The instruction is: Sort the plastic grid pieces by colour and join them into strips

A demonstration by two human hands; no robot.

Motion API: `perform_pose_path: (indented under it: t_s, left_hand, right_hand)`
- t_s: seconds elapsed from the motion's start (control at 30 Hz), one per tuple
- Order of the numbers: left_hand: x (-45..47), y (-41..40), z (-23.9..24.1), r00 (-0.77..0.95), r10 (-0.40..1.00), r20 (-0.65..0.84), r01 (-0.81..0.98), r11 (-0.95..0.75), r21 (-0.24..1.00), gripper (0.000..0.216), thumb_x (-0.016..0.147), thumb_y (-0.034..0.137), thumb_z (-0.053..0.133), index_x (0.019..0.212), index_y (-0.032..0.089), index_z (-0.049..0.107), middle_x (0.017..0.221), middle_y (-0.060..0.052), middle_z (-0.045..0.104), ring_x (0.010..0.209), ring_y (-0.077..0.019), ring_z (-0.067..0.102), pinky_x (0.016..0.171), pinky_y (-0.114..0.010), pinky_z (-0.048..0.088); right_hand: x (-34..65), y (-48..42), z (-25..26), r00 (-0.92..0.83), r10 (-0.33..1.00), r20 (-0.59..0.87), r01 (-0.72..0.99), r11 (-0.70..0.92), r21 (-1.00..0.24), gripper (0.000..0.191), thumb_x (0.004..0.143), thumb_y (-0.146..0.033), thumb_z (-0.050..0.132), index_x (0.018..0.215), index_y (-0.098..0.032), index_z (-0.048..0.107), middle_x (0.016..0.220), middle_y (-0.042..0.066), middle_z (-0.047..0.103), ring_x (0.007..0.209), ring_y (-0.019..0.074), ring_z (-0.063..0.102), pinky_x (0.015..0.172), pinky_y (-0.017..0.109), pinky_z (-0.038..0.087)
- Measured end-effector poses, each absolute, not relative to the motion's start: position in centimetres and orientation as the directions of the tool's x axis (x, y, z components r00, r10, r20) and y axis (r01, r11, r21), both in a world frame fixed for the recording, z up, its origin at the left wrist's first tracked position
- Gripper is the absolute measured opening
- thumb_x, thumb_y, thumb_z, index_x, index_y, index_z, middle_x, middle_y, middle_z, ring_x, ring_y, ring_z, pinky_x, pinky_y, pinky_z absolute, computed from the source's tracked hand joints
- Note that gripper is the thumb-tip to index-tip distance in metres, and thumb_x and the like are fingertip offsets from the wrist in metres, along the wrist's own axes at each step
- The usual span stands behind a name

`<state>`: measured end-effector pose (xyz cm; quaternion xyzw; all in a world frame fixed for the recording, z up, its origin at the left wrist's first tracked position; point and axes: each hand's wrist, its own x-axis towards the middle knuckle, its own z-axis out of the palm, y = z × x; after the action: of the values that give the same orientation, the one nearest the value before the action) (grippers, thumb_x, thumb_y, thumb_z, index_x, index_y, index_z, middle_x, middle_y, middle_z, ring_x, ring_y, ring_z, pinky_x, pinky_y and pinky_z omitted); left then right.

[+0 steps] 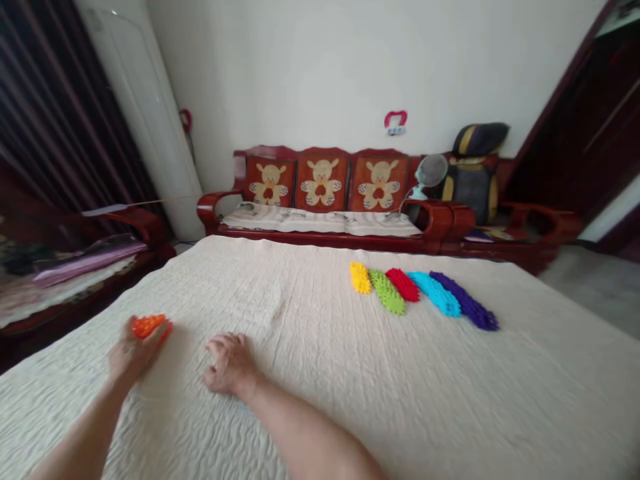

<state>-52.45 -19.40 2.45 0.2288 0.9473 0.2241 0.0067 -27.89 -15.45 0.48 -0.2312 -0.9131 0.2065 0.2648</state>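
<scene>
My left hand [133, 352] is closed around an orange bunch of small knobbly plastic pieces [149, 325], at the left of the cream quilted cover [310, 400]. My right hand [231, 365] rests on the cover to the right of it, fingers loosely curled and thumb apart, with nothing visible in it. Farther off on the right lie several rows of similar knobbly pieces, side by side: yellow [360, 277], green [387, 291], red [403, 285], light blue [435, 293] and dark purple [465, 301]. The fingers hide part of the orange pieces.
Beyond the cover's far edge stands a red wooden sofa [435, 223] with bear-patterned cushions [323, 181]. A small fan [431, 171] and a dark massage-type seat [471, 183] are at its right. Another wooden seat [155, 227] borders the left side.
</scene>
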Motion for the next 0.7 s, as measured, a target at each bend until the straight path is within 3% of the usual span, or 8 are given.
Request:
perform_pose_path:
  t_s: [0.13,0.27,0.33,0.43,0.5,0.6,0.7]
  left_hand:
    - [-52.2,-19.9,2.9,-0.884,0.44,0.16,0.465,0.786,0.407,0.085,0.07,0.075,0.045,0.14,0.035,0.017,0.145,-0.002,0.042,0.124,-0.0233,0.049,0.095,-0.038,0.044]
    - [-50.3,-19.6,3.8,-0.836,0.453,0.309,0.545,0.747,0.381,0.076,0.072,0.072,0.042,0.137,0.038,0.023,0.151,0.001,0.032,0.132,-0.0251,0.039,0.103,-0.044,0.036]
    - [-47.9,-18.2,4.1,-0.762,0.483,0.432,0.64,0.667,0.382,0.064,0.077,0.066,0.042,0.134,0.039,0.027,0.15,0.003,0.034,0.132,-0.0251,0.039,0.102,-0.047,0.036]
    - [-41.9,-14.6,3.7,-0.582,0.63,0.514,0.813,0.431,0.392,0.063,0.077,0.056,0.048,0.129,0.02,0.044,0.139,-0.011,0.047,0.122,-0.0319,0.048,0.099,-0.048,0.04]
    - [-36.3,-11.4,2.9,-0.426,0.72,0.548,0.884,0.203,0.421,0.06,0.077,0.051,0.051,0.123,0.012,0.049,0.13,-0.017,0.054,0.121,-0.0314,0.05,0.101,-0.045,0.04]
    - [-27.3,-6.5,1.6,-0.244,0.807,0.538,0.884,-0.043,0.466,0.053,0.079,0.042,0.055,0.121,0.012,0.051,0.125,-0.016,0.057,0.118,-0.0279,0.053,0.1,-0.042,0.042]
    - [-19.1,-2.2,1.1,-0.18,0.868,0.463,0.835,-0.114,0.538,0.048,0.079,0.033,0.06,0.123,0.016,0.051,0.124,-0.014,0.059,0.117,-0.0252,0.055,0.098,-0.039,0.044]
  right_hand:
    - [-28.5,-15.2,0.4,-0.782,0.509,0.36,0.301,0.814,-0.497,0.041,0.075,-0.031,0.056,0.114,-0.02,0.057,0.122,0.006,0.06,0.115,0.0226,0.05,0.098,0.042,0.036]
    - [-27.1,-13.4,0.4,-0.816,0.488,0.31,0.251,0.782,-0.571,0.043,0.073,-0.023,0.058,0.116,-0.018,0.057,0.119,0.006,0.063,0.111,0.0181,0.056,0.096,0.031,0.042]
    - [-24.4,-11.6,0.7,-0.778,0.522,0.351,0.246,0.766,-0.594,0.042,0.074,-0.017,0.055,0.115,-0.017,0.057,0.117,0.007,0.064,0.109,0.0163,0.058,0.093,0.027,0.044]
    - [-17.7,-7.8,1.4,-0.682,0.581,0.444,0.298,0.776,-0.557,0.041,0.071,-0.009,0.054,0.111,-0.015,0.06,0.111,0.008,0.066,0.105,0.0163,0.06,0.093,0.027,0.045]
    - [-12.4,-4.9,2.2,-0.601,0.649,0.465,0.402,0.749,-0.526,0.039,0.07,-0.006,0.052,0.106,-0.016,0.062,0.108,0.006,0.067,0.103,0.0154,0.06,0.093,0.026,0.045]
    - [-5.1,-0.7,3.5,-0.525,0.719,0.456,0.508,0.695,-0.509,0.04,0.07,-0.001,0.046,0.104,-0.014,0.062,0.107,0.01,0.066,0.103,0.0175,0.059,0.095,0.031,0.044]
    - [0.2,2.7,4.6,-0.475,0.762,0.439,0.598,0.646,-0.474,0.039,0.071,-0.001,0.044,0.104,-0.013,0.063,0.107,0.012,0.066,0.106,0.0196,0.058,0.097,0.034,0.042]
